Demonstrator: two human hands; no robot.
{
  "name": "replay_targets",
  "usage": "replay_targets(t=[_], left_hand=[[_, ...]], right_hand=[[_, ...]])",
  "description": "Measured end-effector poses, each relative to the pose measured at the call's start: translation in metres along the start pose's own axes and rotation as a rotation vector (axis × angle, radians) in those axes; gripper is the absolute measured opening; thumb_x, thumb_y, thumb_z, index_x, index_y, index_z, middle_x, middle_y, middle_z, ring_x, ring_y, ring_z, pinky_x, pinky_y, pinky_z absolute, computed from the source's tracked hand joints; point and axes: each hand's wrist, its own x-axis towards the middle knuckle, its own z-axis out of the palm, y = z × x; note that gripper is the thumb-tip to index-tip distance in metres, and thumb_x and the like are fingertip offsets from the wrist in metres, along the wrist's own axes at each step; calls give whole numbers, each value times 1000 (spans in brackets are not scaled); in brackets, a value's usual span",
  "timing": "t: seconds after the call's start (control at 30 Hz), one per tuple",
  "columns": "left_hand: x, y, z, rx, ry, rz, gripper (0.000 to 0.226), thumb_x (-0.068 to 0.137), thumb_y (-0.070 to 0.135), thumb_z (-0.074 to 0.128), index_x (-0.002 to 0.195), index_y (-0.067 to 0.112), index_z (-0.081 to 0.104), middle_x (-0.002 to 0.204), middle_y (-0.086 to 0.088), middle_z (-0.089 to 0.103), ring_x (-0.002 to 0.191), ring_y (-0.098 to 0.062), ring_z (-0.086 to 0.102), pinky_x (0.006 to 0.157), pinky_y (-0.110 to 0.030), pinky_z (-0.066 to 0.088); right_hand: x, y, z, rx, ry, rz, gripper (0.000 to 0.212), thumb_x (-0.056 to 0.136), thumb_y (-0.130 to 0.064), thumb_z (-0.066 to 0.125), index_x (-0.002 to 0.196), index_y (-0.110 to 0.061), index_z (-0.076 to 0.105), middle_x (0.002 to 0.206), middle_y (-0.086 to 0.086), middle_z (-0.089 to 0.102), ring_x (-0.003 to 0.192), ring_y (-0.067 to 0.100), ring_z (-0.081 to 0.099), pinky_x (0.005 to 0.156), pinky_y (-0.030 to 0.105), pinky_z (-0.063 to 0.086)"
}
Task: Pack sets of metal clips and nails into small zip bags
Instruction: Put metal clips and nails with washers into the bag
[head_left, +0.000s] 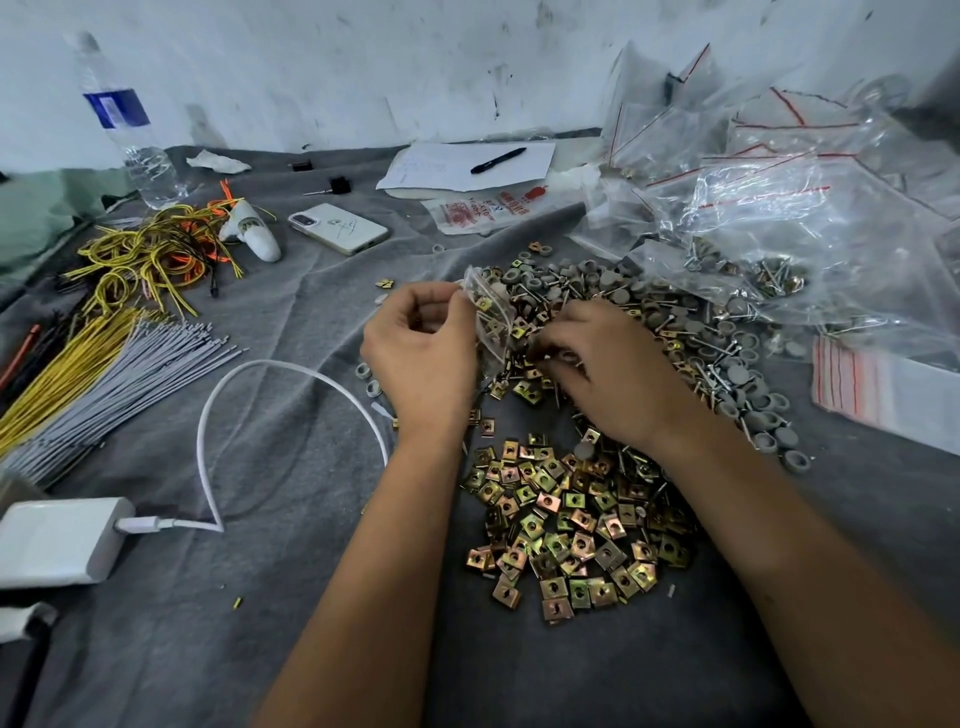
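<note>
Small clear plastic zip bag (491, 317) is held upright above the grey cloth table cover (291, 322), pinched at its upper edge by the curled fingers and thumb of the left hand (421, 358); brass-coloured clips show inside it. Right hand (608, 374) rests knuckles-up just beside the bag, fingers curled down into the pile of grey-capped nails (727, 358); whether it has hold of anything cannot be told. Square brass-coloured metal clips (566, 525) lie heaped between the forearms. Filled clear bags with red seal strips (779, 208) are stacked at far right. White phone (338, 227) lies beyond the left hand.
</note>
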Motion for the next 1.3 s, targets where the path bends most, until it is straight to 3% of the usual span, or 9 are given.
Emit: replay_targets(t=[0.2,0.37,0.53,0.63,0.77,0.9,1.07,1.3], left_hand=[[-1,-1,1,20,-29,-12,7,83,9,72,81,15,76,77,-8,75,72,-31,70,71,-50,63],[-2,-2,2,27,-31,-26,10,83,10,72,79,18,76,76,-8,75,73,-32,71,71,-49,62],[0,-4,2,19,-15,-25,9,83,10,71,79,17,75,76,-10,74,69,-25,68,68,-46,61],[0,-4,1,24,-19,-26,7,83,10,71,81,15,76,77,-9,75,69,-23,68,67,-43,60],[0,-5,2,59,-153,-31,10,84,5,73,81,14,75,73,-7,75,64,-21,68,60,-35,57],[-6,-4,6,169,-319,24,10,84,3,74,81,12,75,66,-2,73,57,-9,64,51,-21,50],[-6,-5,7,145,-310,3,13,84,2,73,79,14,75,65,2,72,57,-5,64,53,-19,50],[-4,-4,5,69,-285,-70,7,86,2,73,84,8,76,66,-7,72,56,-14,63,54,-25,50]], right_hand=[[6,-6,2,-127,-151,86,33,97,-34,65,126,-18,66,116,3,51,118,25,46,95,46,50],[2,-6,5,-157,-152,42,25,101,-30,59,118,-11,65,116,4,55,116,22,44,98,38,44],[0,-8,0,194,38,124,9,101,-14,60,107,-11,67,101,-1,67,92,13,62,78,25,48],[-2,-10,-5,405,116,139,15,97,-12,69,110,-14,74,97,-6,74,88,1,68,78,11,51],[-3,-13,-10,600,221,162,10,89,-15,78,99,-17,77,87,-10,75,84,6,72,77,26,60],[-4,-14,-13,571,341,99,10,84,-16,84,91,-15,77,83,-10,75,76,7,72,70,21,58],[-4,-13,-10,381,292,21,17,82,-9,84,97,-15,80,92,-9,75,85,1,69,80,22,58],[-4,-12,-9,479,354,-8,19,88,-6,78,105,-13,76,98,-4,75,92,8,72,79,32,62]])
